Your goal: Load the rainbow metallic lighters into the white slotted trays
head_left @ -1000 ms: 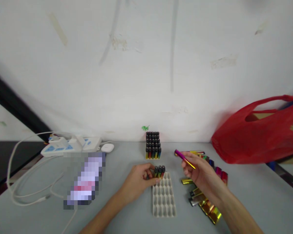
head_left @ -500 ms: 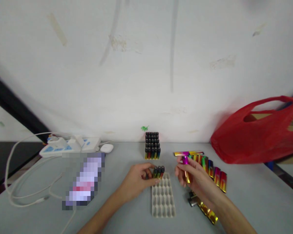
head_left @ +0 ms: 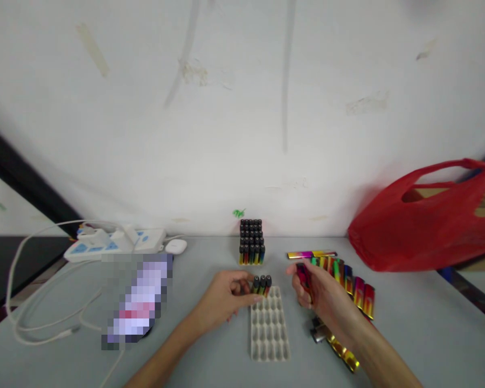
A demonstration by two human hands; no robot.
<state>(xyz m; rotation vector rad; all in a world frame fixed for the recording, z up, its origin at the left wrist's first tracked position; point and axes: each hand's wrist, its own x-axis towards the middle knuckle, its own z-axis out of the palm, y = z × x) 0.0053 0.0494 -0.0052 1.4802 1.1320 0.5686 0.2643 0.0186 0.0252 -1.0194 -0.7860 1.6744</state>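
Observation:
My left hand (head_left: 229, 295) is closed around a short row of black-topped batteries (head_left: 262, 283), three of whose tops show. They stand upright at the far end of a pale moulded tray (head_left: 270, 323) with rows of hollows. To the right of the tray, my right hand (head_left: 317, 285) is closed on a shiny, dark purple-red battery (head_left: 304, 277), tilted and partly covered by the fingers. Behind both hands, a block of upright batteries (head_left: 252, 242) with black tops and coloured bodies stands in tight rows.
Loose metallic batteries (head_left: 359, 293) lie right of my right hand, and gold ones (head_left: 345, 355) lie nearer me. A red plastic bag (head_left: 420, 226) sits at the far right. On the left are a phone (head_left: 141, 296), a power strip (head_left: 117, 241), a white case (head_left: 176, 246) and cables.
My right hand has turned the battery, so its purple-and-gold side no longer faces me and it looks darker. The left hand stays nearly still on its row.

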